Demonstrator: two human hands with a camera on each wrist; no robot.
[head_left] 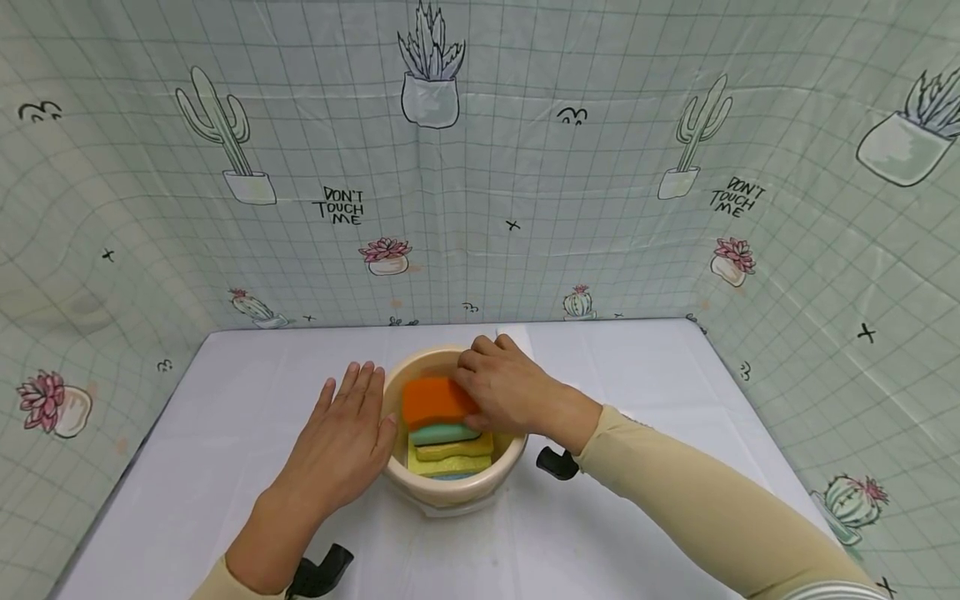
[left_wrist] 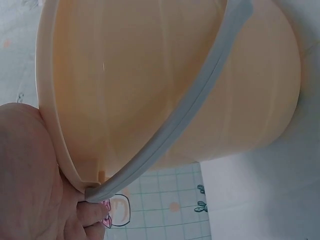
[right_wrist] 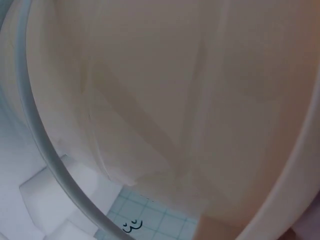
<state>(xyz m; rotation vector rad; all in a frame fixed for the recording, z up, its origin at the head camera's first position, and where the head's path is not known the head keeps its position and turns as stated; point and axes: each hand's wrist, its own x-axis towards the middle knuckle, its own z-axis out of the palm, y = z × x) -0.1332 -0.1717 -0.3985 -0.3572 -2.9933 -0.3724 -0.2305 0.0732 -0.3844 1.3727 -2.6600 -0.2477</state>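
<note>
A cream bucket (head_left: 450, 497) stands upright on the white table, with a grey handle (left_wrist: 172, 127) hanging down its side. Inside it lie an orange sponge (head_left: 435, 402), a green sponge (head_left: 444, 434) and yellow sponges (head_left: 450, 465). A sliver of blue shows under them. My left hand (head_left: 341, 442) rests on the left rim, fingers straight and pointing away. My right hand (head_left: 506, 387) reaches over the right rim with bent fingers and grips the right end of the orange sponge. Its fingertips are partly hidden. The right wrist view shows mostly the bucket's outer wall (right_wrist: 150, 100).
The white tablecloth (head_left: 645, 500) spreads around the bucket. A hanging cloth (head_left: 480, 167) with cactus drawings encloses the back and sides. Black wrist mounts sit below the left (head_left: 322, 571) and right (head_left: 557, 463) wrists. A pale flat-sided thing (right_wrist: 60, 195) lies beyond the bucket.
</note>
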